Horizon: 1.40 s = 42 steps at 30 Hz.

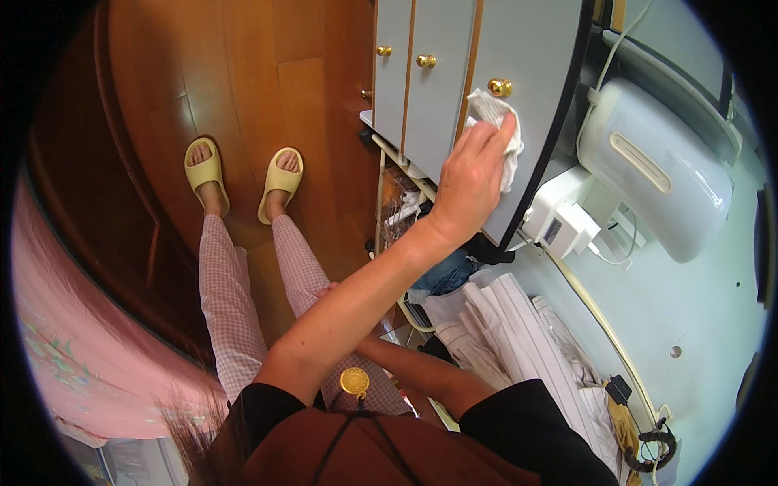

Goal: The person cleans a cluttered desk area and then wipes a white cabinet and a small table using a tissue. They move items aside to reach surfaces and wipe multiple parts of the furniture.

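Observation:
My left hand [471, 176] reaches across to the upper right and grips a crumpled white cloth or paper towel [497, 112]. The cloth lies against the light grey front of a cabinet [538, 54], just below a round gold-coloured knob [499, 87]. Two more such knobs, on the neighbouring grey fronts, are farther left. My right arm passes beneath my left forearm. Only a small part of my right hand [328, 289] shows, beside my checked trouser leg; the rest is hidden, so its grip cannot be made out.
A white appliance with a cable [659, 170] and a white plug adapter [565, 231] are right of the cabinet. Striped fabric [516, 328] hangs below them, near a metal-framed rack [389, 182]. Pink cloth [91, 328] covers the left side. My yellow slides [206, 167] stand on the wooden floor.

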Each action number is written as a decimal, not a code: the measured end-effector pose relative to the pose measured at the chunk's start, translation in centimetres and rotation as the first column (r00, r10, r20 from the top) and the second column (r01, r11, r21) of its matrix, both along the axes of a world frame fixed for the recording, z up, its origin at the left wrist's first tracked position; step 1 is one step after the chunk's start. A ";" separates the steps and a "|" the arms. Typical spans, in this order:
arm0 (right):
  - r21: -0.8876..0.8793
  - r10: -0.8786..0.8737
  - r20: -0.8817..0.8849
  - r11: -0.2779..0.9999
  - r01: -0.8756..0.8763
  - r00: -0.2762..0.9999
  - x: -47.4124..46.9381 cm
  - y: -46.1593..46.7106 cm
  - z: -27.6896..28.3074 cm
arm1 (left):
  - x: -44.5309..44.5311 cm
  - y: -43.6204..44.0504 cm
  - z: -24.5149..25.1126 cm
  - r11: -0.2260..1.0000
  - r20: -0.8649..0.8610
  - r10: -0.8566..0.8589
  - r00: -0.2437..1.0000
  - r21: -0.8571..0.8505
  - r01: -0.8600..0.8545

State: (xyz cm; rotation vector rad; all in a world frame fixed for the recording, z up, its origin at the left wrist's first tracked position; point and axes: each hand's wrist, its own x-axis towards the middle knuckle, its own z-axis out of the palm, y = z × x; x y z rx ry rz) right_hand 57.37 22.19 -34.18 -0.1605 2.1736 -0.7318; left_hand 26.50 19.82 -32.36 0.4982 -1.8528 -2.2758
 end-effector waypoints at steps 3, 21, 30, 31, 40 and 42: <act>0.221 0.062 0.167 0.970 -0.099 0.984 0.0 -0.3 -0.2 | 3.0 -0.3 2.0 0.995 -0.089 -0.104 0.991 -0.012 0.103; 0.267 0.050 0.403 0.948 -0.170 0.914 1.3 -0.5 -1.4 | 3.3 1.1 1.3 0.991 -0.134 -0.127 0.983 -0.051 0.121; 0.288 0.034 -0.091 0.958 -0.006 0.995 2.8 -0.7 -1.1 | -15.1 -6.0 1.4 0.948 -0.300 0.120 0.946 -0.249 -0.199; 0.282 0.004 -0.092 0.959 0.022 0.996 2.6 -0.8 -1.0 | -15.6 -6.2 1.4 0.953 -0.292 0.099 0.951 -0.248 -0.175; 0.062 -0.116 -0.187 0.990 0.130 0.975 5.6 0.0 -3.5 | -4.6 -2.0 2.0 0.979 -0.233 0.041 0.972 -0.185 -0.086; 0.071 -0.108 -0.167 0.990 0.121 0.980 5.6 0.1 -3.3 | -0.5 -0.7 2.6 0.989 -0.185 -0.014 0.983 -0.149 -0.014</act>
